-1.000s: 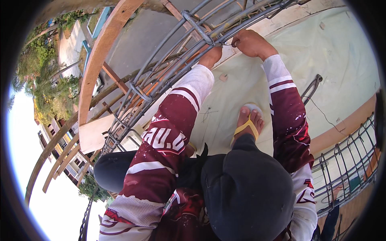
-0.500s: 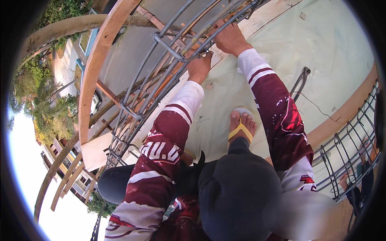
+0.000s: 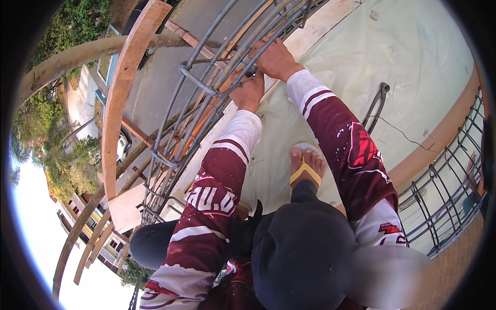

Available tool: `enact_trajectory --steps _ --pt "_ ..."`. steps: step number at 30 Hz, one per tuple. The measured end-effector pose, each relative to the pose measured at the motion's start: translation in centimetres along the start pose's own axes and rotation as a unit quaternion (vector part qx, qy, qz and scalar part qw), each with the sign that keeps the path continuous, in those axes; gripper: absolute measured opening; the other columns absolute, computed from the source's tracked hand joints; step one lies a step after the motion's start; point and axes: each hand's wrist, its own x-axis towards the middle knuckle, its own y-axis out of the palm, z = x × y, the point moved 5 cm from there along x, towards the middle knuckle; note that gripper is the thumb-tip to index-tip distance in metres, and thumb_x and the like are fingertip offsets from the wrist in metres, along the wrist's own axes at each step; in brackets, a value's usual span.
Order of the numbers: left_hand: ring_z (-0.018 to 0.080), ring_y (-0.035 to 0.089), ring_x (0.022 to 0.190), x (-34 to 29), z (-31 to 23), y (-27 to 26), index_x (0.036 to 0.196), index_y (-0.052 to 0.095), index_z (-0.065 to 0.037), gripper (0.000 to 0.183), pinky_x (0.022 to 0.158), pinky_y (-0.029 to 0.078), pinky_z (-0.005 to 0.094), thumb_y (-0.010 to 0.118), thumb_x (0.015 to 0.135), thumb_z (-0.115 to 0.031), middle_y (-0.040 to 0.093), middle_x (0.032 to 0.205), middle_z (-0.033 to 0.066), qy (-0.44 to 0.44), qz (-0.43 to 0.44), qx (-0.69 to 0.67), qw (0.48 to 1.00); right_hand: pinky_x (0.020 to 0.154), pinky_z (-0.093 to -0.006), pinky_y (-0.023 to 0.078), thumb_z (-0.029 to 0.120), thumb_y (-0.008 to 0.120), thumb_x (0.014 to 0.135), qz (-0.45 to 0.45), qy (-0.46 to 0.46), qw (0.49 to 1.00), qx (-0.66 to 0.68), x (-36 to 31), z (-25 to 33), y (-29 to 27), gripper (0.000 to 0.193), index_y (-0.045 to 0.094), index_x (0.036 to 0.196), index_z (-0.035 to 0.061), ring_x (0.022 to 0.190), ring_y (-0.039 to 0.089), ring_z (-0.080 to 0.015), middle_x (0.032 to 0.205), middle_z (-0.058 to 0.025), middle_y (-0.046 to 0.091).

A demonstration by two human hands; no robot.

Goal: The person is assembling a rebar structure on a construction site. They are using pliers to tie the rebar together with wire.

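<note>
Both hands worked at a crossing on a steel rebar cage.

The rebar cage [image 3: 206, 98] of long grey bars and ring ties ran diagonally from the upper right down to the lower left, lying beside curved timber formwork [image 3: 121, 98] at the edge of a pale concrete slab [image 3: 408, 57]. The right hand [image 3: 275, 58] lay over the upper bars, its fingers [image 3: 258, 49] curled shut around a bar, the bar passing under the palm. The left hand [image 3: 249, 92] sat just below it, touching the same run of bars; whether its fingers were closed on anything could not be told, since the back of the hand hid them. A foot in a yellow sandal [image 3: 306, 168] stood on the slab near the cage. A dark hooked tool [image 3: 376, 106] lay on the slab, well apart from both hands. A second rebar cage [image 3: 444, 175] lay at the right.
</note>
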Motion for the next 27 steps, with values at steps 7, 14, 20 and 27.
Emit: enact_trajectory --steps 7,14,20,27 --pt "0.0399 0.065 0.096 -0.2 0.0 0.0 0.093 0.071 -0.002 0.037 0.083 0.051 0.0484 0.069 0.083 -0.038 0.066 0.103 0.0187 -0.028 0.048 -0.040 0.998 0.101 -0.0488 0.040 0.021 0.061 0.094 0.035 -0.010 0.998 -0.057 -0.2 0.3 -0.7 0.037 0.065 0.130 0.0168 0.131 0.049 -0.0231 0.139 -0.0026 0.058" --pt "0.0394 0.065 0.095 -0.4 0.2 -0.3 0.092 0.072 -0.003 0.034 0.084 0.050 0.0493 0.068 0.083 -0.036 0.065 0.101 0.0183 -0.033 0.038 -0.054 0.997 0.102 -0.0472 0.039 0.026 0.062 0.094 -0.013 -0.004 0.993 -0.114 -0.5 0.5 -1.6 0.032 0.068 0.125 0.0175 0.129 0.051 -0.0221 0.133 -0.0032 0.061" --pt "0.0405 0.069 0.093 0.0 0.1 0.0 0.091 0.073 -0.003 0.039 0.081 0.053 0.0492 0.070 0.083 -0.040 0.071 0.095 0.0205 -0.002 -0.005 -0.024 1.000 0.107 -0.0555 0.029 0.032 0.065 0.092 0.077 0.017 0.996 -0.052 -0.1 0.2 -0.1 0.030 0.073 0.118 0.0193 0.128 0.050 -0.0254 0.130 -0.0031 0.062" --pt "0.0432 0.069 0.086 0.4 0.5 0.5 0.085 0.072 0.004 0.039 0.075 0.053 0.0478 0.070 0.083 -0.035 0.071 0.084 0.0252 0.034 0.047 -0.044 0.997 0.119 -0.0639 0.005 0.042 0.061 0.091 0.170 0.055 0.982 -0.057 -0.1 -0.2 2.0 0.042 0.072 0.125 0.0197 0.136 0.045 -0.0281 0.142 -0.0066 0.058"
